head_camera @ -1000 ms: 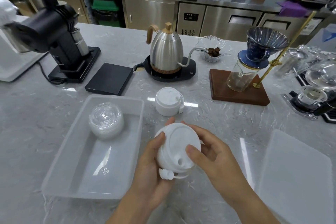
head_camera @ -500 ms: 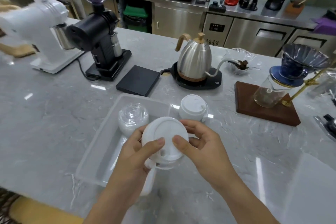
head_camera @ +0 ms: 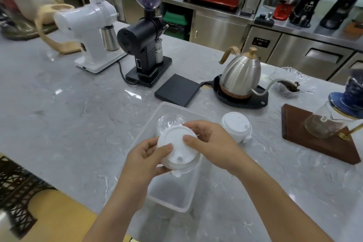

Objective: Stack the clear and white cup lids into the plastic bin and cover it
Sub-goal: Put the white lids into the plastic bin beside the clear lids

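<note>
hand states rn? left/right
Left hand: grips the white lid stack from the left, thumb on top.
Right hand: grips the same stack from the right, thumb on top, over the bin.

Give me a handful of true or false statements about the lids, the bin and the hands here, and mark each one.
1. Both hands hold the white lid stack over the bin. True: the left hand and right hand grip it from either side.
2. The clear lids lie on the counter outside the bin. False: they sit inside the bin at its far end.
3. A second white stack stands on the counter right of the bin. True.
4. The bin is covered. False: it is open on top, and no cover shows in this view.
5. The kettle stands inside the bin. False: it sits on its black base behind the bin.
</note>
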### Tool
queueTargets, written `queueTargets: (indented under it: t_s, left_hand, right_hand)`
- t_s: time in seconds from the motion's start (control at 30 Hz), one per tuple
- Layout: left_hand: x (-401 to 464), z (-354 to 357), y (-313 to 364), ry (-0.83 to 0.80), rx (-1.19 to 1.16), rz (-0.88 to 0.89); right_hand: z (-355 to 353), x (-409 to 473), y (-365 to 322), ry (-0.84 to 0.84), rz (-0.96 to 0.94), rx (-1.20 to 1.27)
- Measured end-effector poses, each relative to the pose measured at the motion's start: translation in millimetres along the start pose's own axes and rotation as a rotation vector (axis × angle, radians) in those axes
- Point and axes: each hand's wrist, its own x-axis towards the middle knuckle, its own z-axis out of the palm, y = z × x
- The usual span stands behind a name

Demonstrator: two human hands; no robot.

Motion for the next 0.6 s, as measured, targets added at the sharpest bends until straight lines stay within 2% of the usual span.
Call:
queueTargets:
  t_s: [0.13, 0.33, 0.6]
  left_hand:
    - [7, -8, 1, 0.106, 0.165, 0.115]
    - [9, -1, -7, 0.133, 0.507, 0.171]
    - [9, 24, -23, 0.013, 0.778, 0.236]
  right_hand:
    - [7, 3, 5, -0.009, -0.011, -0.076]
    - [5, -3, 17, 0.122, -0.073, -0.364]
    - [2, -11, 27, 0.008, -0.075, -0.482]
